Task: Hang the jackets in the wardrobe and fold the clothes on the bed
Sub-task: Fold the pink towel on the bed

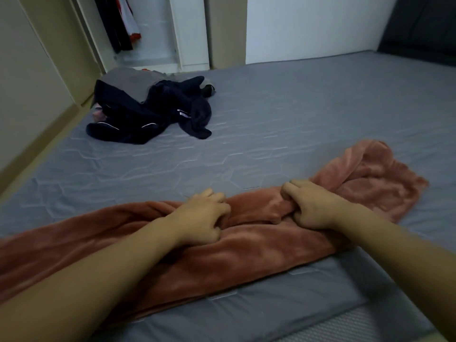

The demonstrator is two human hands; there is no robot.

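A fuzzy pink-brown garment lies stretched across the near part of the grey bed. My left hand grips a bunch of its fabric near the middle, fingers curled into the cloth. My right hand grips the fabric just to the right, fist closed round a fold. The garment's right end spreads out loosely. A crumpled pile of dark navy clothes with white piping lies at the far left of the bed, over a grey garment.
The open wardrobe stands beyond the bed's far left corner, with dark and red-and-white clothes hanging inside. A beige wall runs along the left. A dark headboard rises at the far right.
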